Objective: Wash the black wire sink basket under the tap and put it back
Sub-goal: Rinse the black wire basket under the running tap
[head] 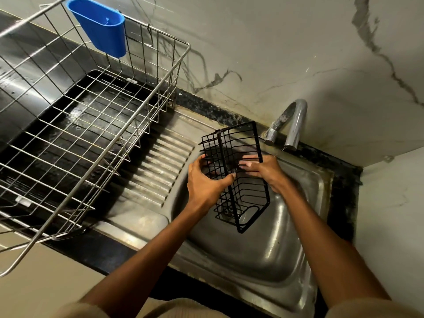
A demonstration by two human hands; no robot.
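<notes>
My left hand (204,182) gripping the black wire sink basket (236,177), my right hand (263,169) curled on its grid, basket tilted over the dull steel sink (263,255), curved chrome tap (291,125) just beyond.

Black wire basket (238,180), steel sink (286,255)

A: What crowds the sink (263,255)?
B: The black wire basket (238,177), held tilted over the bowl by the left hand (204,182) and right hand (263,169), fills the bowl's far half. The tap (291,125) arches just beyond its top edge.
A: And to the left?
B: The steel dish rack (91,125) with its blue cup (101,28) walls off that side; the ribbed drainboard (160,166) between lies open, as does the near bowl.
</notes>
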